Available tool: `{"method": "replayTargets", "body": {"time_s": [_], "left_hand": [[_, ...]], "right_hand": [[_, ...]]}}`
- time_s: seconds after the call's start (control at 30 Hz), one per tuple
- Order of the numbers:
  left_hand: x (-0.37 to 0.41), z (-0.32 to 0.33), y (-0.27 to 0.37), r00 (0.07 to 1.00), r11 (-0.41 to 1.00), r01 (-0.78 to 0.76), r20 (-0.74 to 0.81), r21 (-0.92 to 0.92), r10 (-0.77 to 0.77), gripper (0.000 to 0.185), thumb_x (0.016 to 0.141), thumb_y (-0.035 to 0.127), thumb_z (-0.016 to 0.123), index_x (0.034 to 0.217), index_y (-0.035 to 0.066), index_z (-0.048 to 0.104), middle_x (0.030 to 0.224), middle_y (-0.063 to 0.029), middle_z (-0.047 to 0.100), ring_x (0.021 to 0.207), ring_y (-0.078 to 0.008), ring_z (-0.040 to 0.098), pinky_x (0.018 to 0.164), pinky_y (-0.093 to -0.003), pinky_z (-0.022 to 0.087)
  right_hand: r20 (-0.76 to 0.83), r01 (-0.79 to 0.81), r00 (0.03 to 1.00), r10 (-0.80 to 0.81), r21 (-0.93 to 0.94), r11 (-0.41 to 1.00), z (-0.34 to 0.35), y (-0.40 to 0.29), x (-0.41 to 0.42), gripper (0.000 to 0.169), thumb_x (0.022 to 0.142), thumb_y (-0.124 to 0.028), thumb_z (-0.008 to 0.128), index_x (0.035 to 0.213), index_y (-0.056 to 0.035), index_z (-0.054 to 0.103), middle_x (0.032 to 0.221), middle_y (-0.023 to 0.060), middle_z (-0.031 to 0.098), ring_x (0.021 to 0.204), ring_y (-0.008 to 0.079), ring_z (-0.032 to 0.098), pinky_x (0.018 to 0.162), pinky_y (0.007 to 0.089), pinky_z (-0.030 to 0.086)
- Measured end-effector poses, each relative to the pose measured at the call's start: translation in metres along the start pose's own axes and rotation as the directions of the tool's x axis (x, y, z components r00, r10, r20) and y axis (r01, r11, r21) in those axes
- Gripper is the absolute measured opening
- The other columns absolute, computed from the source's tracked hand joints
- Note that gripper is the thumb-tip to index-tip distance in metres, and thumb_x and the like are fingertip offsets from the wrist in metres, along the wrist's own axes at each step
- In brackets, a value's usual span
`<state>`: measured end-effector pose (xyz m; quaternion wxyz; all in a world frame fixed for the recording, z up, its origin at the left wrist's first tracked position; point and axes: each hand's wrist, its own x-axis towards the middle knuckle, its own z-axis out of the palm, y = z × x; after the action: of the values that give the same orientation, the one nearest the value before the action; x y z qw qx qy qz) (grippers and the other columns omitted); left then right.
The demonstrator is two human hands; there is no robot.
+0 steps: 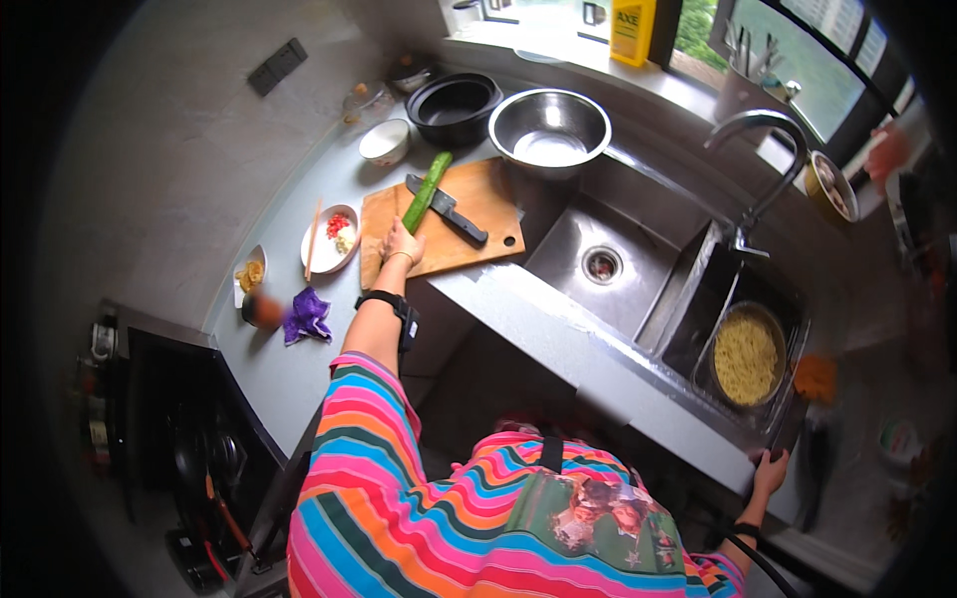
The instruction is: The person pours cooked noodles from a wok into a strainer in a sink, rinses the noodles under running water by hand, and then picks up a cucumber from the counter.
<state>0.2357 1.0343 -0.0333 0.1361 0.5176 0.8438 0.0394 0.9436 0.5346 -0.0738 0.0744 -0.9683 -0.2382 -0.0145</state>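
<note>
My left hand grips the near end of a long green cucumber over a wooden cutting board. The cucumber lies across the blade of a black-handled kitchen knife, which rests flat on the board with its handle towards the sink. Far to the right, my right hand is at the front edge of the grey countertop. Something small and dark shows at its fingers, too blurred to name. Left of the board sits a white bowl with chopped red and pale pieces and chopsticks across it.
A steel basin, black pot and small white bowl stand behind the board. The steel sink lies right, under a faucet; noodles fill a bowl there. A purple cloth lies left, near a stove.
</note>
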Motion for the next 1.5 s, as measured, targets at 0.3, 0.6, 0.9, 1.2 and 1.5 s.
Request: {"method": "replayTargets", "body": {"time_s": [0.3, 0.6, 0.9, 1.2, 1.5], "left_hand": [[0.039, 0.021, 0.013, 0.995, 0.996, 0.046, -0.091, 0.081, -0.038, 0.043, 0.075, 0.030, 0.059, 0.111, 0.009, 0.050, 0.117, -0.0147, 0.044, 0.113, -0.0316, 0.038, 0.093, -0.0407, 0.033], [-0.001, -0.041, -0.041, 0.860, 0.219, 0.205, 0.282, -0.954, 0.424, 0.033, 0.090, 0.027, 0.039, 0.100, -0.001, 0.052, 0.083, -0.0082, 0.055, 0.071, -0.0144, 0.054, 0.059, -0.0260, 0.046], [-0.026, -0.085, -0.033, 0.589, -0.064, 0.620, 0.411, -0.782, 0.696, 0.052, 0.090, 0.040, 0.026, 0.126, 0.003, 0.033, 0.071, -0.0049, 0.042, 0.052, -0.0115, 0.039, 0.043, -0.0234, 0.035], [-0.040, -0.091, 0.064, 0.343, 0.327, 0.590, 0.596, -0.738, 0.727, 0.042, 0.088, 0.039, 0.040, 0.102, 0.001, 0.047, 0.077, -0.0063, 0.052, 0.061, -0.0151, 0.051, 0.054, -0.0245, 0.045], [-0.073, -0.057, 0.161, 0.295, 0.383, 0.582, 0.625, -0.718, 0.723, 0.041, 0.087, 0.044, 0.036, 0.098, 0.006, 0.047, 0.071, -0.0047, 0.051, 0.051, -0.0122, 0.048, 0.043, -0.0223, 0.039]], "right_hand": [[0.207, 0.097, 0.974, -0.087, -0.041, 0.994, -0.079, -0.047, 0.021, 0.040, 0.073, -0.025, 0.063, 0.106, -0.0046, 0.054, 0.076, 0.0134, 0.060, 0.071, 0.0295, 0.057, 0.065, 0.0393, 0.044], [-0.027, 0.272, 0.956, -0.292, 0.458, 0.846, -0.118, -0.227, -0.021, 0.035, 0.080, -0.011, 0.056, 0.114, -0.0046, 0.051, 0.069, 0.0046, 0.053, 0.061, 0.0130, 0.049, 0.059, 0.0276, 0.042], [-0.006, 0.532, 0.757, -0.653, 0.586, 0.612, -0.116, -0.458, -0.055, 0.031, 0.076, -0.010, 0.058, 0.106, -0.0035, 0.055, 0.073, 0.0080, 0.056, 0.062, 0.0161, 0.053, 0.058, 0.0273, 0.044], [-0.112, 0.618, 0.745, -0.657, 0.486, 0.618, -0.142, -0.490, -0.022, 0.032, 0.074, -0.020, 0.061, 0.103, -0.0079, 0.056, 0.077, 0.0084, 0.059, 0.071, 0.0255, 0.058, 0.063, 0.0344, 0.047], [-0.346, 0.420, 0.900, -0.265, 0.526, 0.739, -0.246, -0.365, 0.044, 0.034, 0.072, -0.013, 0.063, 0.105, -0.0045, 0.056, 0.068, 0.0078, 0.060, 0.058, 0.0167, 0.058, 0.056, 0.0283, 0.046]]}}
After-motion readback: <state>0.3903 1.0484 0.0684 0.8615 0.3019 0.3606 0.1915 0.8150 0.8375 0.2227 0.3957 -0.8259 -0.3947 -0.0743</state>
